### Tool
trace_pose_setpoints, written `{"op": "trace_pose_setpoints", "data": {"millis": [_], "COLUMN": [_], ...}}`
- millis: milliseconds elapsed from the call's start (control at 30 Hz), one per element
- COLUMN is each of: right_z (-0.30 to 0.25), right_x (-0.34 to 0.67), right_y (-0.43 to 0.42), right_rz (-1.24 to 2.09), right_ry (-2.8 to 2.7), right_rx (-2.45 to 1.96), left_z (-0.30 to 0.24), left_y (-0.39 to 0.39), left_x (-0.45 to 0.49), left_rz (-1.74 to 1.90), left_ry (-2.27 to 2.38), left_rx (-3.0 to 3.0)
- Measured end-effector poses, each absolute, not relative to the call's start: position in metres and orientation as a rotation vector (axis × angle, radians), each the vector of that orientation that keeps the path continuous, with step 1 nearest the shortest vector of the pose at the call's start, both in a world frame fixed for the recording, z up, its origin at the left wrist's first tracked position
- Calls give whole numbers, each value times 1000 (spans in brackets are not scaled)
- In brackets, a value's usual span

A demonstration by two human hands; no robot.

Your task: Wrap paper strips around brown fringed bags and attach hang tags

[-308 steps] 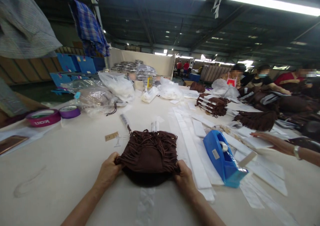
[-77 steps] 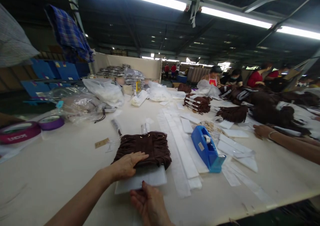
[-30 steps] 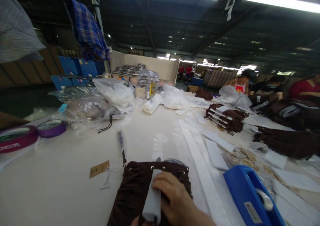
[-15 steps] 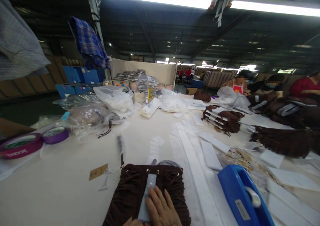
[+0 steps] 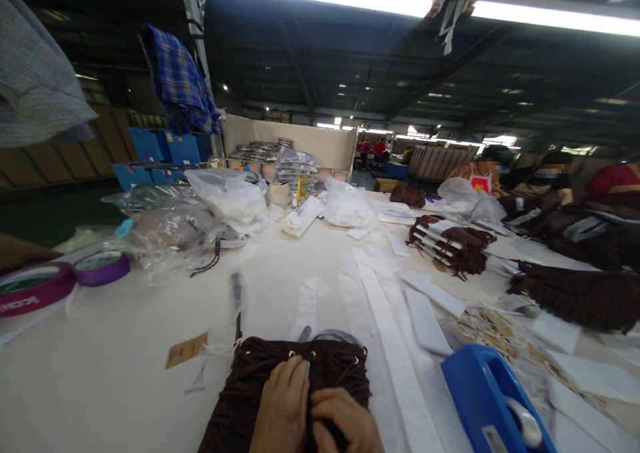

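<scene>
Head view: at the far left of the white table [image 5: 125, 346] lie a magenta tape roll [image 5: 27, 296] and a purple tape roll [image 5: 103, 267], with crumpled plastic bags [image 5: 200, 216] behind them. A small brown tag [image 5: 186, 350] rests just left of the brown fringed bag [image 5: 260, 389], which lies flat on the table at the bottom centre, its eyelet rim pointing away from the person.

The left hand [image 5: 283, 409] lies flat on top of the bag, fingers close together and pressing down near the rim over a pale strip that barely shows; it presses rather than clasps. The right hand [image 5: 343, 423] touches it from the right, fingers curled onto the bag's face; whether they pinch anything I cannot tell, since the frame cuts them off.

The bag looks soft, limp and light, suede-like, so it will likely fold and sag if lifted by one corner; the stiffer eyelet rim or both side edges seem the better places to hold, as loose fringe would slip and tangle.

To the right lie long white paper strips [image 5: 395, 346], then a blue tape dispenser [image 5: 493, 406], and further off stacked brown bags [image 5: 453, 243] where other people sit.
</scene>
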State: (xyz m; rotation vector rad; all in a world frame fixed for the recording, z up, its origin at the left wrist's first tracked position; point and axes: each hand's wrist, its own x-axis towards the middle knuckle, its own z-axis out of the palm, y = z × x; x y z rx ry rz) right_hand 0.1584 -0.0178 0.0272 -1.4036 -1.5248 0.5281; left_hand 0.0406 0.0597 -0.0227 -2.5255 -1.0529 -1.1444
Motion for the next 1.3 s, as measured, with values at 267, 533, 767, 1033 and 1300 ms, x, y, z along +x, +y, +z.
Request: {"op": "trace_pose_setpoints", "data": {"millis": [267,533,767,1033,1300], "right_z": [54,37,38,46,30], "right_x": [197,190,192,198,201], "right_y": [108,138,141,140,141], "right_rz": [666,1040,1178,1532,1424], "right_ry": [-1449,-1115,-1022,-1152,-1241], "right_rx": [-2111,-2045,-1935,-1714,-1678], "left_z": [-39,-40,-32,-29,-32], "left_y": [66,66,61,58,61], "left_x": [40,45,51,50,45], "left_rz": [-881,-1060,-1132,-1130,-1059], "left_ry": [-889,-977,-1057,-1093,-995], "left_rx": [-2395,-2304,-2282,-2315,-2340]}}
